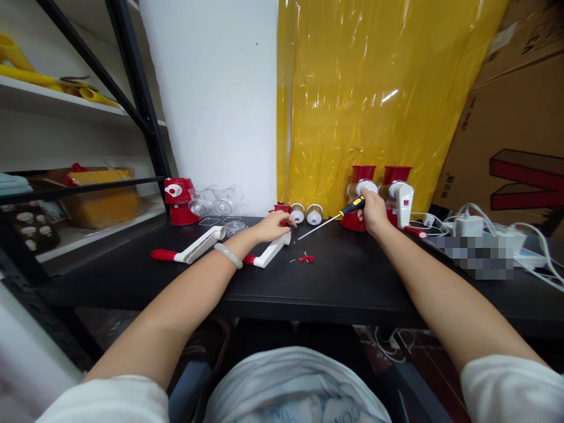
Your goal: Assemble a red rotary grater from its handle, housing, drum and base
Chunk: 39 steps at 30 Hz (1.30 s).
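Observation:
My right hand (373, 212) is closed round the black and yellow handle of a screwdriver (328, 221), whose long shaft points left and down toward the black table (343, 282). My left hand (275, 225), with a pale bangle on its wrist, rests curled on the upper end of a white crank handle with a red grip (267, 255). A small red part and a few screws (305, 258) lie just right of that handle, below the screwdriver tip.
A second white and red crank handle (189, 252) lies to the left. Red and white grinder bodies (399, 197) stand at the back by the yellow sheet; another (178, 201) stands left with clear cups (215, 202). Two small drums (306, 214), a charger and cables (471, 226).

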Each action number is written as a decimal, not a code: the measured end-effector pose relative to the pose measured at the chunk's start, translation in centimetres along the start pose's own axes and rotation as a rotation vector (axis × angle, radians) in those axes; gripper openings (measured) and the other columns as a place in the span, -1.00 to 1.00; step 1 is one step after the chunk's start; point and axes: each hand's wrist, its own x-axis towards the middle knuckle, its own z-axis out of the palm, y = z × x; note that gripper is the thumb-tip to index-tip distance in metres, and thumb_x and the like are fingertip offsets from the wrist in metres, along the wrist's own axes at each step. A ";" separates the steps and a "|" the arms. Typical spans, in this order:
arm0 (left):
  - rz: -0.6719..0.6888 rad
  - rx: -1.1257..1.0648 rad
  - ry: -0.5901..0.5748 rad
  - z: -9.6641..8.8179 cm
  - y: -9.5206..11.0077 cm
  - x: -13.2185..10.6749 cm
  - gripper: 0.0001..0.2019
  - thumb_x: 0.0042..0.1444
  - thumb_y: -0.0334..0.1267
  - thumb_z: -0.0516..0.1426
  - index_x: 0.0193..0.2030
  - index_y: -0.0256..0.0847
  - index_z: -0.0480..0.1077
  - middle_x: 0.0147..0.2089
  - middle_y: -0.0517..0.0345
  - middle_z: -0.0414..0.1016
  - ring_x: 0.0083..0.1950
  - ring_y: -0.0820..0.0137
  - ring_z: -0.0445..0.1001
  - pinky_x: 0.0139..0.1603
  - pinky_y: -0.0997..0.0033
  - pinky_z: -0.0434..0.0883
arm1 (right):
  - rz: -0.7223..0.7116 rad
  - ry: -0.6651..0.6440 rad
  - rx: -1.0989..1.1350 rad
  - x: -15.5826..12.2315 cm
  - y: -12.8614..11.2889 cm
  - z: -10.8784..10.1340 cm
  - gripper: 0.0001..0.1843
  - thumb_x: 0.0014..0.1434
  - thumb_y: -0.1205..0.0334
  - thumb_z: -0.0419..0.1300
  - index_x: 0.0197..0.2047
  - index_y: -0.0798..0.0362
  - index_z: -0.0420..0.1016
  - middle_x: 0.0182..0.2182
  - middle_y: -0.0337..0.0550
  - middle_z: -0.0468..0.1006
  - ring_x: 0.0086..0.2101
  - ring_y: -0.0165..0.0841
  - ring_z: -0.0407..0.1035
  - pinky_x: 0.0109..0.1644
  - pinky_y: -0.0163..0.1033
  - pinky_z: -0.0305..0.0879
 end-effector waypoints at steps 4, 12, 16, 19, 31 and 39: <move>0.120 0.100 -0.064 0.0 0.4 -0.1 -0.67 -0.11 -0.49 0.14 -0.18 -0.18 0.52 -0.13 0.10 0.50 -0.04 0.28 0.41 0.13 0.24 0.24 | -0.009 0.034 0.025 0.5 0.5 -0.1 -0.60 0.13 -0.16 0.11 -0.48 -0.01 0.24 -0.84 -0.40 0.21 -0.82 -0.46 0.09 -0.78 -0.36 -0.03; 0.210 0.071 -0.087 0.6 -0.4 0.0 -0.83 -0.06 -0.23 0.31 -0.29 -0.21 0.54 -0.19 0.09 0.57 -0.06 0.29 0.44 0.08 0.27 0.21 | -0.023 0.067 0.049 1.1 1.2 -0.4 -0.60 0.12 -0.17 0.13 -0.47 0.00 0.27 -0.83 -0.41 0.21 -0.82 -0.47 0.11 -0.78 -0.37 -0.01; 0.241 0.055 -0.071 0.6 -0.5 0.1 -0.85 0.02 -0.18 0.28 -0.35 -0.21 0.53 -0.22 0.08 0.57 -0.12 0.33 0.46 0.04 0.31 0.23 | -0.023 0.077 0.054 1.0 1.0 -0.4 -0.62 0.12 -0.15 0.12 -0.45 0.00 0.26 -0.83 -0.43 0.20 -0.82 -0.47 0.10 -0.78 -0.37 -0.03; 0.247 0.047 -0.067 0.7 -0.6 0.2 -0.84 0.04 -0.16 0.27 -0.38 -0.22 0.53 -0.24 0.06 0.57 -0.15 0.35 0.47 0.02 0.33 0.26 | -0.024 0.081 0.056 1.0 1.0 -0.4 -0.63 0.13 -0.13 0.12 -0.45 0.00 0.25 -0.82 -0.43 0.19 -0.81 -0.48 0.10 -0.78 -0.38 -0.03; 0.205 0.052 -0.072 0.8 -0.7 0.1 -0.83 0.04 -0.17 0.26 -0.42 -0.24 0.52 -0.28 0.07 0.55 -0.20 0.37 0.46 -0.05 0.37 0.30 | -0.033 0.080 0.065 1.6 1.6 -0.5 -0.62 0.13 -0.14 0.10 -0.45 -0.01 0.24 -0.82 -0.43 0.21 -0.82 -0.48 0.08 -0.79 -0.38 -0.04; 0.200 0.048 -0.080 0.9 -0.8 0.2 -0.85 0.03 -0.20 0.26 -0.42 -0.25 0.51 -0.29 0.07 0.55 -0.23 0.39 0.46 -0.11 0.41 0.32 | -0.035 0.081 0.058 1.3 1.2 -0.4 -0.62 0.11 -0.15 0.11 -0.44 0.00 0.24 -0.81 -0.43 0.22 -0.82 -0.48 0.09 -0.78 -0.37 -0.03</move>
